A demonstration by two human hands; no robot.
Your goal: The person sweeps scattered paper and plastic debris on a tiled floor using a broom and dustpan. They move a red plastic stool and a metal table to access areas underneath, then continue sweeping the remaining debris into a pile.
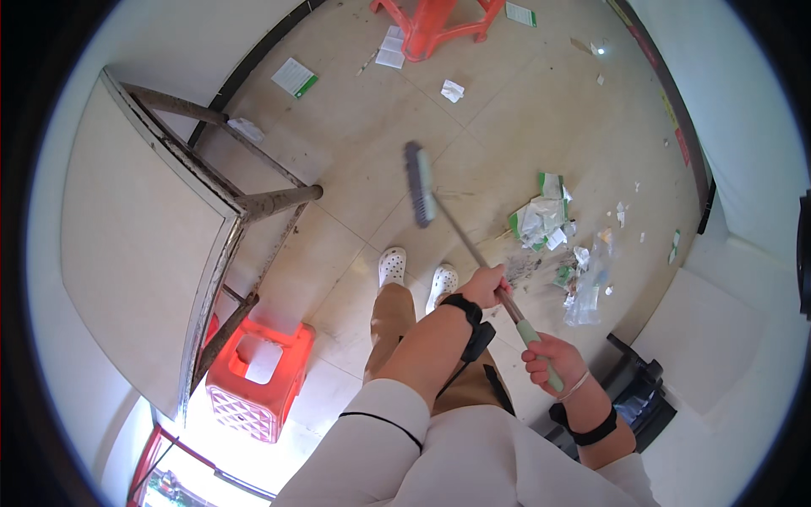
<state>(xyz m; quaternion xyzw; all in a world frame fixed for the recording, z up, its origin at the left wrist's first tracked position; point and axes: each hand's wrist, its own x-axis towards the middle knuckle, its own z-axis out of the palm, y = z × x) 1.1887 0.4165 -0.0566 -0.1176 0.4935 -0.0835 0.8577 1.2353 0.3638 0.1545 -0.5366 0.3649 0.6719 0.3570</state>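
A broom (460,232) slants across the middle, its bristled head (418,182) out over the tiles ahead of my white shoes. My left hand (485,286) is wrapped round the brown part of its handle. Higher up, my right hand (555,363) grips the pale green end of the handle. To the right of the broom lies a heap of crumpled papers (543,218) with green edges. Below that heap are clear plastic wrap (585,302) and dark dirt on the floor.
At left stands a table (139,245) with rusty legs, a red stool (262,372) below it. Another red stool (431,29) stands ahead, with leaflets (295,77) and crumpled paper (453,90) around. A black bin (638,393) is by the right wall; scraps lie along that side.
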